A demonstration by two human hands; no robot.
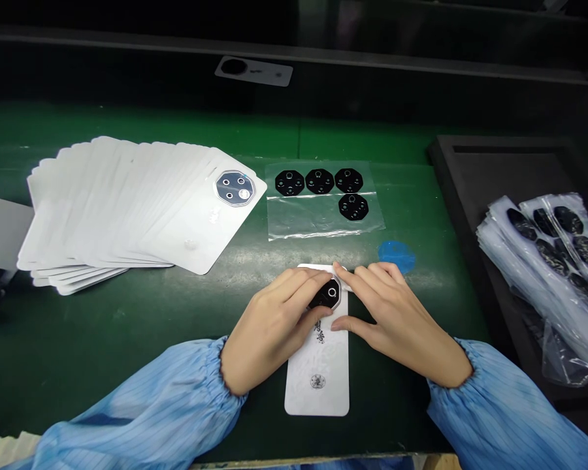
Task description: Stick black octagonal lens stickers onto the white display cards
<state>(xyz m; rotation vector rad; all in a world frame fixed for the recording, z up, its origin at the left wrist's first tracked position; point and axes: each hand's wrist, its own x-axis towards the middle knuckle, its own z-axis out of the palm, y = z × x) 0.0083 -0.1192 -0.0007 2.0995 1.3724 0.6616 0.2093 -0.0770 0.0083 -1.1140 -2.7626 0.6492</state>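
Observation:
A white phone back cover (318, 372) lies lengthwise on the green mat in front of me. A black octagonal camera piece (329, 294) sits at its far end. My left hand (274, 323) rests on the cover with its fingertips pressed on that black piece. My right hand (396, 316) lies beside it, fingers bent, fingertips on the cover's top right corner and thumb against the cover's edge. Both arms wear blue sleeves.
A fanned stack of white covers (122, 209) lies at the left. A clear film sheet (323, 202) carries several black octagonal pieces. A blue round sticker (396, 254) lies on the mat. A black tray (500, 189) at the right holds bagged black pieces (549, 261).

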